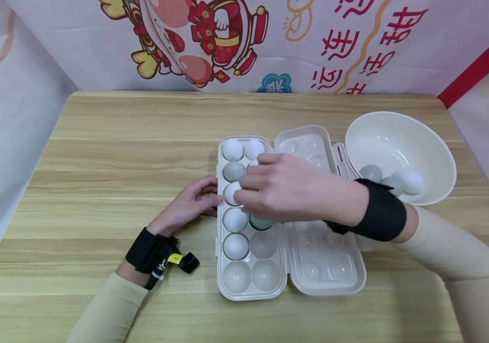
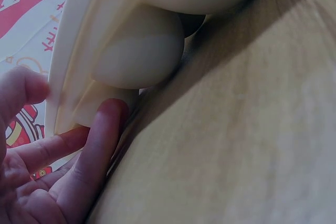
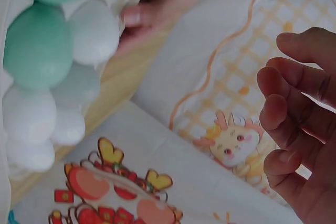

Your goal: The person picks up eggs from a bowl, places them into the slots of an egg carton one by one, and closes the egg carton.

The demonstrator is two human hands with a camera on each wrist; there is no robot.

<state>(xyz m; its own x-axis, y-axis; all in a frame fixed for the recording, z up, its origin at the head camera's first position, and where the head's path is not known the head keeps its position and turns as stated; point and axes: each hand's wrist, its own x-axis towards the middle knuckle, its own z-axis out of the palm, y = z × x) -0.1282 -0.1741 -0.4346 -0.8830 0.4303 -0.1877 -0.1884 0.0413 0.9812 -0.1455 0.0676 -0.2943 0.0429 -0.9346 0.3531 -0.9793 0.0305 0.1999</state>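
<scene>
An egg box (image 1: 250, 295) lies open on the table with two rows of cups. White eggs (image 1: 235, 219) and a pale blue egg (image 1: 233, 171) fill most of the left row; its front cup is bare. A green egg (image 3: 39, 45) shows clearly in the right wrist view, in the right row. Over that row hovers my right hand (image 1: 284, 188), its fingers (image 3: 286, 111) loosely curved with nothing between them. At the box's left side, my left hand (image 1: 188, 202) holds the edge, thumb on the rim and fingers against the cups' underside.
A white bowl (image 1: 441, 143) stands at the back right, holding a white egg (image 1: 409, 180) and a greyish egg (image 1: 371, 173). The box's lid (image 1: 330, 267) lies folded out to the right, partly beneath my right forearm. A printed cloth (image 1: 304, 71) hangs behind the table.
</scene>
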